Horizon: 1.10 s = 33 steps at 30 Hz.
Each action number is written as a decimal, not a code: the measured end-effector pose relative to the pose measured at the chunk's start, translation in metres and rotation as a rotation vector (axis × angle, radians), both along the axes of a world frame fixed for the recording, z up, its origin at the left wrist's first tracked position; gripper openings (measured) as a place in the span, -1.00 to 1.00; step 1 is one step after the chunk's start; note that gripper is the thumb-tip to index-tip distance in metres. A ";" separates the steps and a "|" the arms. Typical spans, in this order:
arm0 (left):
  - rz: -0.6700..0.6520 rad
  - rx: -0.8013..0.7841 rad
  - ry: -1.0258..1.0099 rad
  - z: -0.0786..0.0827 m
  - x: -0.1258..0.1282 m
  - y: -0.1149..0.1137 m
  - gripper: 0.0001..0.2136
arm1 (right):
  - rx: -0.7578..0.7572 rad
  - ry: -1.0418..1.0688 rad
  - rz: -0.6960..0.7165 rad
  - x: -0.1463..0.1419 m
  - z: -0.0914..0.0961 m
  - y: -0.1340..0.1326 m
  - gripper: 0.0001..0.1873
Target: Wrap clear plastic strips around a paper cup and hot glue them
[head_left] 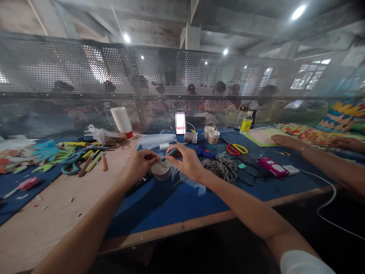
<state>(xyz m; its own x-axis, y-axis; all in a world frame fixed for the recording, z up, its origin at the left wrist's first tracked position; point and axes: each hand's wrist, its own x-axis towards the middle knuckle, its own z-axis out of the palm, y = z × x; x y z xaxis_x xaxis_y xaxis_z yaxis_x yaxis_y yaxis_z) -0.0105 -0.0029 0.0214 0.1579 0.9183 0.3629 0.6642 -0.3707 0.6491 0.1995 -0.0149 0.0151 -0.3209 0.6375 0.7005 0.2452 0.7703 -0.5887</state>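
Observation:
My left hand [141,161] and my right hand [186,161] meet above a small round white cup-like object [161,170] on the blue mat [171,205]. Both hands are pinched. The right fingers hold a small teal piece [172,152]; the left fingertips pinch its other end or a thread, too small to name. A pale blue fringe [196,185] hangs below my right hand. A heap of grey twine [221,167] lies just right of my right hand.
Red-and-yellow scissors [236,148], a blue glue gun [205,153], a pink phone-like box [273,167] with white cable, twine spools [212,135], a tilted paper cup [122,121], foam cut-outs [48,154] at left. Another person's arm [322,161] rests at right. A mesh screen [171,76] stands behind the table.

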 end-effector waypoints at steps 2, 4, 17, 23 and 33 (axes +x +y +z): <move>-0.003 0.004 -0.007 0.000 0.000 0.000 -0.73 | -0.009 0.010 0.030 -0.002 0.000 -0.001 -0.87; -0.002 0.009 -0.013 0.000 0.000 0.000 -0.75 | -0.026 0.019 0.051 -0.005 -0.001 -0.003 -0.86; 0.015 0.001 -0.001 0.001 -0.001 0.000 -0.79 | -0.125 -0.002 0.108 -0.002 -0.001 -0.006 -0.82; 0.025 -0.015 0.007 -0.001 -0.002 0.002 -0.77 | -0.109 0.012 0.073 -0.005 -0.002 -0.002 -0.81; 0.016 -0.015 -0.024 -0.001 0.001 0.001 -0.74 | -0.059 0.035 -0.033 -0.003 -0.006 0.004 -0.80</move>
<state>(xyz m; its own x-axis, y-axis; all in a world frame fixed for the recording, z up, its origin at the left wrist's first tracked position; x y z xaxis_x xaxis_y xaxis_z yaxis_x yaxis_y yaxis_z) -0.0099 -0.0019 0.0206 0.1349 0.9259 0.3529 0.6541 -0.3507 0.6702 0.1967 -0.0111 0.0088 -0.2745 0.6878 0.6720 0.2485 0.7258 -0.6414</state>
